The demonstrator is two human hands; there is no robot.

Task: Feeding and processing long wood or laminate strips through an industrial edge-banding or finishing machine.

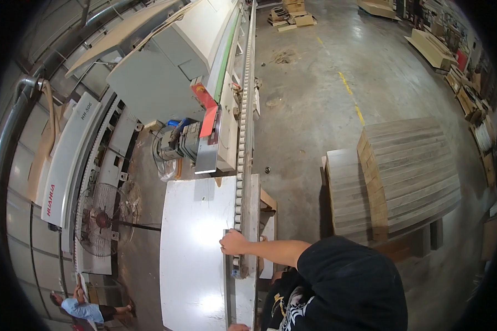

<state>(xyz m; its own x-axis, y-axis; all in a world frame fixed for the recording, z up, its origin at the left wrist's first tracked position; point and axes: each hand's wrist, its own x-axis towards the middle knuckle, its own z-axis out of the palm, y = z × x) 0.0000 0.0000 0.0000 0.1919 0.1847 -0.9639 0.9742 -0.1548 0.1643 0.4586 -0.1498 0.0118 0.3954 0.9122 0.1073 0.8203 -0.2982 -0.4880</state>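
My right hand [234,243] reaches in from the black sleeve with its fingers curled over the end of a narrow grey strip [227,292]. The strip runs along the edge of a large glossy white board [190,259], beside a row of rollers [239,193]. I cannot make out whether the strip is a separate piece or the edge of the board. Only a sliver of my left hand [238,327] shows at the lower rim, near the same strip; its fingers are cut off from view.
A long grey machine [154,83] with an orange-red flap [207,116] adjoins the roller track. On the left are a caged fan [100,219], a white machine [66,160] and a person in light blue [85,309]. Stacked boards [408,171] occupy the floor at right.
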